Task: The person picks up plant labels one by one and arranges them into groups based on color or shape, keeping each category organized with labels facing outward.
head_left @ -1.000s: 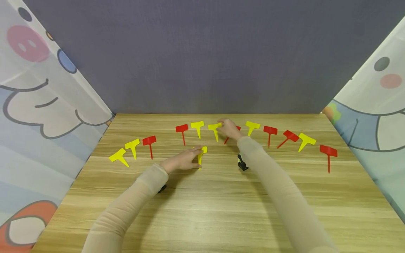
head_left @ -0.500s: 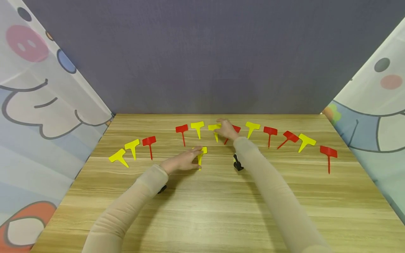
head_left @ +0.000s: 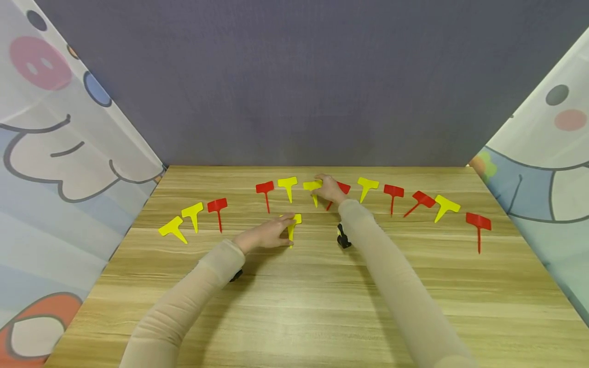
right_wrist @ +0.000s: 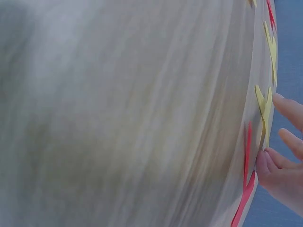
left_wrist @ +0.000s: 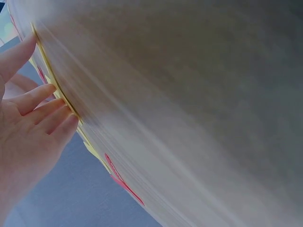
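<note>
In the head view, my left hand (head_left: 267, 233) lies over a yellow T-shaped plant label (head_left: 298, 219), fingers at its wide head and thumb by the stem's tip. The left wrist view shows those fingers nearly straight along the yellow label (left_wrist: 46, 56). Farther back, my right hand (head_left: 330, 189) pinches the right end of another yellow plant label (head_left: 309, 186) between thumb and finger; its stem points toward me. The remaining fingers stretch past it in the right wrist view. A red plant label (head_left: 343, 188) is partly hidden beneath the right hand.
Several red and yellow labels lie in an arc on the wooden table (head_left: 294, 306). Left of centre are a red label (head_left: 264, 187) and a yellow one (head_left: 287, 182); a red label (head_left: 478, 221) marks the far right. A grey panel (head_left: 294, 92) rises behind the table.
The right hand has shifted a little to the left over the yellow plant label, uncovering more of the red one. My left hand stays where it was.
</note>
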{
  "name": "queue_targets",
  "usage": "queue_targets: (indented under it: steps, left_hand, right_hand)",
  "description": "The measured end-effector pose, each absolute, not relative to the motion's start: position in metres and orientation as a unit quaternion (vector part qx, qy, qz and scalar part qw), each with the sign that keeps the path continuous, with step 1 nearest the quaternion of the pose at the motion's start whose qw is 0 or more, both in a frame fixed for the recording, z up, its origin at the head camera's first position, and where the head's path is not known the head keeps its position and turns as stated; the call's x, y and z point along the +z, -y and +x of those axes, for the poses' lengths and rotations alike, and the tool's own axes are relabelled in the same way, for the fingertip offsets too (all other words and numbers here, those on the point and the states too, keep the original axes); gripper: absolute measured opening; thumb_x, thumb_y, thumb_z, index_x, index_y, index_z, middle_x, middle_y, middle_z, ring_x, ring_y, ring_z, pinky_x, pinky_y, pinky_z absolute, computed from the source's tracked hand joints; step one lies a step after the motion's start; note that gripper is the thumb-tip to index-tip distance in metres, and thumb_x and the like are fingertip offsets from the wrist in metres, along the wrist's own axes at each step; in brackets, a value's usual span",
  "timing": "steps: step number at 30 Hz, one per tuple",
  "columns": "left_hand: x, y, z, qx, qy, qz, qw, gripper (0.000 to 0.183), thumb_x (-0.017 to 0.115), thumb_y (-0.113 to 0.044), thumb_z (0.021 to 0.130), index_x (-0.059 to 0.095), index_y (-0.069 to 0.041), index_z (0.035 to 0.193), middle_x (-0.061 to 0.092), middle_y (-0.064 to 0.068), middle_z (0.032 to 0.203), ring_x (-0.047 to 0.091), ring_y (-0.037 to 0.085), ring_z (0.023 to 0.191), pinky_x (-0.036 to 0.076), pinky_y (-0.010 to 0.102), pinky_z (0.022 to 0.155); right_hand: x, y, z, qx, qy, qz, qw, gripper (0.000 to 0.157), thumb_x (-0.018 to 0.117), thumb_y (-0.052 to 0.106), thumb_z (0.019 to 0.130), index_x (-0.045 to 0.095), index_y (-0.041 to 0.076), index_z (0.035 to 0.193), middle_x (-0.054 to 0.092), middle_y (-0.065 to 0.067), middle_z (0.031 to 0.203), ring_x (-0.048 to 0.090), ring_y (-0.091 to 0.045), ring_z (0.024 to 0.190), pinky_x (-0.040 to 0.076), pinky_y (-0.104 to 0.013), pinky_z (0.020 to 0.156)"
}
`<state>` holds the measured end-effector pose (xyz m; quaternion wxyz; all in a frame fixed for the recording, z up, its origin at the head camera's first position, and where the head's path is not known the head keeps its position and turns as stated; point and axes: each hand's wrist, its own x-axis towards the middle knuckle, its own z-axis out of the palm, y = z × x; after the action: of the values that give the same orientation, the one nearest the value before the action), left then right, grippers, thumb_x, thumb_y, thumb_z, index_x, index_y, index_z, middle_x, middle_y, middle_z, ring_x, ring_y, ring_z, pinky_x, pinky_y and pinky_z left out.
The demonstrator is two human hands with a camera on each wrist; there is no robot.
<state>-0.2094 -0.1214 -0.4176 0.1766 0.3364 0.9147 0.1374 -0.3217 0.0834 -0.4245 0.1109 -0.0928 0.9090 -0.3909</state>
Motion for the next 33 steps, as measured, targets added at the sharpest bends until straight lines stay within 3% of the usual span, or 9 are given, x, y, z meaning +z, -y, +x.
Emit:
queue_targets:
  steps: [14, 20, 24, 28, 33]
  left_hand:
    - [-0.419, 0.121, -0.21, 0.134, -0.916, 0.331, 0.184, 0.064, 0.059, -0.03, 0.085, 0.033, 0.002, 0.134, 0.017, 0.016, 0.144, 0.022, 0.029, 0.13, 0.023, 0.039, 0.105]
    - [-0.419, 0.121, -0.21, 0.137, -0.916, 0.331, 0.181, 0.064, 0.059, -0.029, 0.084, 0.034, 0.002, 0.134, 0.017, 0.016, 0.144, 0.022, 0.03, 0.13, 0.023, 0.039, 0.104]
    - [-0.417, 0.121, -0.209, 0.138, -0.916, 0.331, 0.181, 0.064, 0.06, -0.028, 0.084, 0.034, 0.002, 0.133, 0.018, 0.017, 0.144, 0.023, 0.03, 0.13, 0.024, 0.039, 0.104]
    - [-0.416, 0.12, -0.209, 0.136, -0.916, 0.33, 0.182, 0.063, 0.06, -0.028, 0.084, 0.034, 0.003, 0.133, 0.019, 0.017, 0.144, 0.025, 0.029, 0.129, 0.025, 0.038, 0.104]
    - [-0.417, 0.121, -0.209, 0.136, -0.915, 0.335, 0.181, 0.063, 0.059, -0.028, 0.085, 0.034, 0.003, 0.133, 0.018, 0.018, 0.144, 0.024, 0.03, 0.129, 0.024, 0.038, 0.104]
  right_hand:
    - [-0.434, -0.085, -0.328, -0.397, -0.907, -0.09, 0.109, 0.057, 0.067, 0.005, 0.076, 0.043, -0.008, 0.126, 0.035, -0.023, 0.134, 0.034, -0.034, 0.122, 0.032, -0.041, 0.099]
    - [-0.444, -0.085, -0.341, -0.394, -0.908, -0.061, 0.131, 0.058, 0.07, 0.01, 0.075, 0.046, -0.001, 0.126, 0.031, -0.017, 0.138, 0.027, -0.03, 0.127, 0.028, -0.039, 0.103]
    - [-0.467, -0.09, -0.358, -0.4, -0.907, -0.078, 0.106, 0.059, 0.075, 0.019, 0.07, 0.052, 0.004, 0.123, 0.034, -0.015, 0.135, 0.03, -0.027, 0.126, 0.031, -0.032, 0.1]
    - [-0.447, -0.082, -0.345, -0.391, -0.911, -0.045, 0.127, 0.056, 0.07, 0.008, 0.074, 0.048, 0.0, 0.125, 0.031, -0.016, 0.137, 0.028, -0.028, 0.127, 0.027, -0.037, 0.103]
    - [-0.447, -0.083, -0.339, -0.392, -0.914, -0.061, 0.083, 0.054, 0.073, 0.009, 0.071, 0.053, -0.001, 0.119, 0.038, -0.019, 0.129, 0.035, -0.03, 0.12, 0.035, -0.035, 0.097]
